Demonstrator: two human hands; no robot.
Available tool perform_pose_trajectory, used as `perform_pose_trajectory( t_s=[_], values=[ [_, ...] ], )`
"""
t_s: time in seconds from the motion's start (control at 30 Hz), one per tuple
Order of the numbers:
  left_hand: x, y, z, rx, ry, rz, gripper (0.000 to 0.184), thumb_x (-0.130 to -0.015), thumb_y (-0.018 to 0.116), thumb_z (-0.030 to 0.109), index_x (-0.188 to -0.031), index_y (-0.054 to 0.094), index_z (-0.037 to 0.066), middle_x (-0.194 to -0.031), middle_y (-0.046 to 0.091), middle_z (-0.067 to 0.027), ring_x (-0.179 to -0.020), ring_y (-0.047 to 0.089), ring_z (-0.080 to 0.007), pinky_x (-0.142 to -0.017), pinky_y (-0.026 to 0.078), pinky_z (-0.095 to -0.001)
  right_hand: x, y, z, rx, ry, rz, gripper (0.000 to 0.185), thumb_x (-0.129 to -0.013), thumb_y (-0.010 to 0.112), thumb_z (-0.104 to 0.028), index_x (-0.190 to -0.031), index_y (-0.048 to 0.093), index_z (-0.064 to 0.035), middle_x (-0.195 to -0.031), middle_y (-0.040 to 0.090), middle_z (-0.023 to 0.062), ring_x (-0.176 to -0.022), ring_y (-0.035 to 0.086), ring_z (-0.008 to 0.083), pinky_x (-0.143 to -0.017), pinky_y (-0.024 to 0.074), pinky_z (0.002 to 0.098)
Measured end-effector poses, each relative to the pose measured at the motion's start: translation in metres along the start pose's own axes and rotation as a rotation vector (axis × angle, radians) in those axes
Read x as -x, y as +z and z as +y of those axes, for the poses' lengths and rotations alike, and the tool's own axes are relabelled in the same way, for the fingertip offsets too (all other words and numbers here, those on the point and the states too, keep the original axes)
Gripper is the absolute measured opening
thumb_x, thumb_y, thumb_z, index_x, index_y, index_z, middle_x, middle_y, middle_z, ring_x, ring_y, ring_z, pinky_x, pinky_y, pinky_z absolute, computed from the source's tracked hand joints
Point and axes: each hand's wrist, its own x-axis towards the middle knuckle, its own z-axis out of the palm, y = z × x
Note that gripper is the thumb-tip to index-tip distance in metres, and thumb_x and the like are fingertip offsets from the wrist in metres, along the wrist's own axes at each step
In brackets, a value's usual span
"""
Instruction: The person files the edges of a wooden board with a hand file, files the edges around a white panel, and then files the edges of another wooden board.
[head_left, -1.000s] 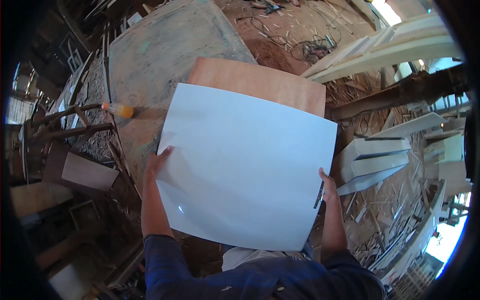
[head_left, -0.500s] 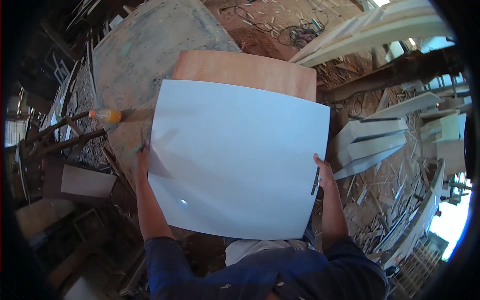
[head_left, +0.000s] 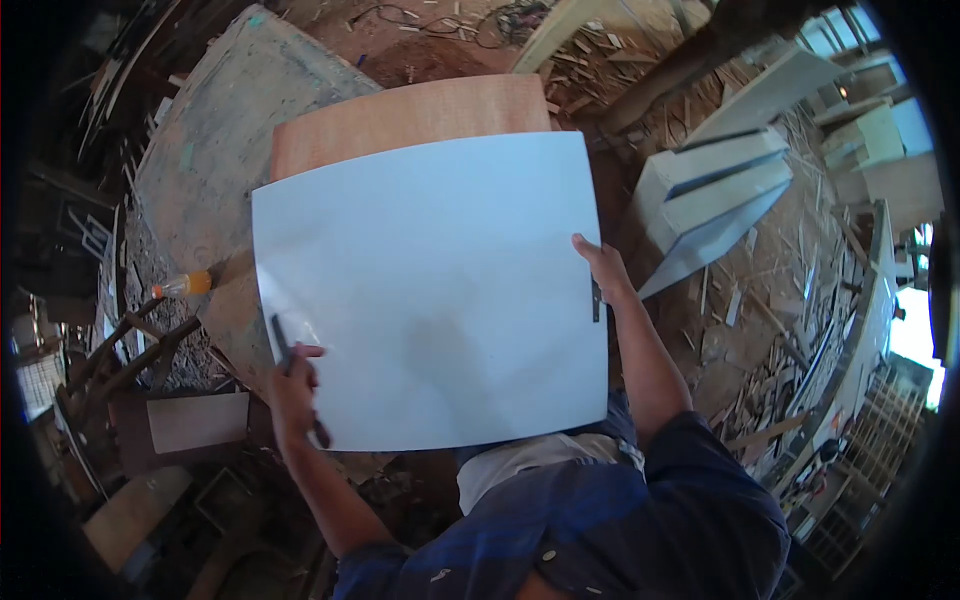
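Observation:
A white panel lies in front of me, its near edge against my waist. My right hand grips its right edge, thumb on top and the other fingers hidden beneath. A dark metal strip like a hinge shows on that edge, just below the hand. Over the lower left of the panel, my left hand is closed around a slim dark hand tool, whose exact kind I cannot make out. One finger points out across the white surface. A reddish-brown wooden board shows beyond the panel's far edge.
A worn worktable extends to the far left, with a bottle of orange drink at its edge. Box-like wooden pieces stand on the right. Wood scraps litter the floor, and a cable lies at the back.
The panel has turned slightly counterclockwise in view. My left hand has come from its left edge onto the lower left surface, the dark tool now plainly visible. My right hand still holds the right edge.

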Motion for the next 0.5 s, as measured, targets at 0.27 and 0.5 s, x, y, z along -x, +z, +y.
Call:
perform_pose_trajectory(
  t_s=[0.27, 0.5],
  values=[
    [0.084, 0.214, 0.037, 0.733, -0.001, -0.646, 0.071, -0.119, 0.039, 0.058, -0.122, 0.072, -0.005, -0.09, 0.065, -0.0075, -0.08, 0.063, -0.0184, -0.073, 0.054, -0.0347, 0.141, -0.016, -0.003, 0.412, -0.744, -0.208, 0.066, -0.101, 0.079, -0.049, -0.138, 0.065, 0.0041, -0.123, 0.075, 0.0206, -0.111, 0.073, 0.0337, -0.098, 0.0565, 0.0453],
    [0.046, 0.327, 0.046, 0.358, 0.535, -0.594, 0.083, -0.116, 0.047, 0.06, -0.163, 0.045, -0.008, -0.162, 0.051, -0.0282, -0.156, 0.045, -0.0342, -0.131, 0.032, -0.0466, 0.195, -0.031, 0.031, 0.189, -0.186, -0.413, 0.042, -0.112, 0.068, -0.039, -0.138, 0.066, -0.0056, -0.088, 0.073, 0.0083, -0.079, 0.069, 0.0157, -0.074, 0.0546, 0.0359]
  ],
)
